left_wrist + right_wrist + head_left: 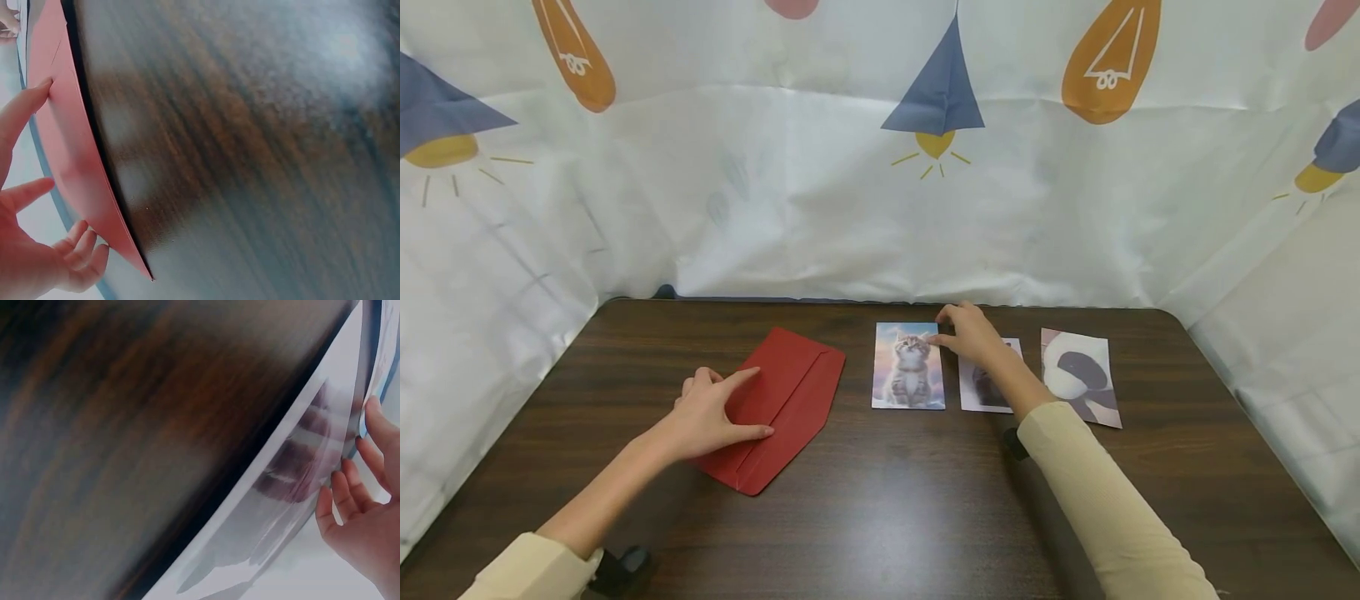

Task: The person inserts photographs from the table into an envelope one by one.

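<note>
A red envelope (790, 375) lies aslant on the table, its pointed flap edge to the right. My left hand (703, 417) is spread over its left part, the thumb touching the red paper and the other fingers apart near its far-left edge. To the right lies a kitten picture card (910, 379). At that card's upper right corner is my right hand (973, 333), thumb on the card's edge and index finger beside the corner, a gap between them. Partly under my right hand and wrist is a second picture card (300, 450), with a dark figure on it.
A third picture card (1078, 375), black and white on pink, lies at the right, slightly curled. The dark wooden table (850, 517) ends at the back against a white curtain (850, 208) printed with lamps. Dark wrist cameras hang under both wrists.
</note>
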Tool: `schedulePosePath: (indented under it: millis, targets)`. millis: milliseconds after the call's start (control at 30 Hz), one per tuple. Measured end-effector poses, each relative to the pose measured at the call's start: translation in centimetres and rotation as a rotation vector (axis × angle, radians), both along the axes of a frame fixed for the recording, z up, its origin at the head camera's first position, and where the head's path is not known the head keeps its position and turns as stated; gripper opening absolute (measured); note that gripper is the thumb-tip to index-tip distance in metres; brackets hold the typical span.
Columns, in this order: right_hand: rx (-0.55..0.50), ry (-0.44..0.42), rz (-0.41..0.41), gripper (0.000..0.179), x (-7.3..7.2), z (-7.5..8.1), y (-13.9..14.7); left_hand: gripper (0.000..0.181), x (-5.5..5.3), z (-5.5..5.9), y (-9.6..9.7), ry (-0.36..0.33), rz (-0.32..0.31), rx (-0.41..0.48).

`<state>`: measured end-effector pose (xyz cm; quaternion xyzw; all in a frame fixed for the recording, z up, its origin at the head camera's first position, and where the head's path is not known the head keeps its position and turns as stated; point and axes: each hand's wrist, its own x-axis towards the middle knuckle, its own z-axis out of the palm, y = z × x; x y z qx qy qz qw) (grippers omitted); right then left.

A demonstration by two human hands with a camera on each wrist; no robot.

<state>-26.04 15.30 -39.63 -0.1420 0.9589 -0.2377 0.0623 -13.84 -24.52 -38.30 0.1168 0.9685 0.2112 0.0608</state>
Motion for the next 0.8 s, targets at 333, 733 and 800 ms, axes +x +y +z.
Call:
schedulePosePath:
  millis: [333, 733, 800]
  targets:
    - [-0.095, -0.014, -0.033, 0.035, -0.08, 0.11, 0.23, 0.098, -0.39, -0.09, -0.35, -0.041, 0.023, 0.056]
    - [-0.220, 0.016, -0.050, 0.019, -0.11, 0.14, 0.39, 0.101, -0.12, -0.04, -0.27, 0.008, -0.006, 0.021]
    - [-0.236, 0.016, -0.056, 0.018, -0.03, 0.14, 0.38, 0.102, -0.07, 0.00, -0.21, 0.026, -0.011, 0.005]
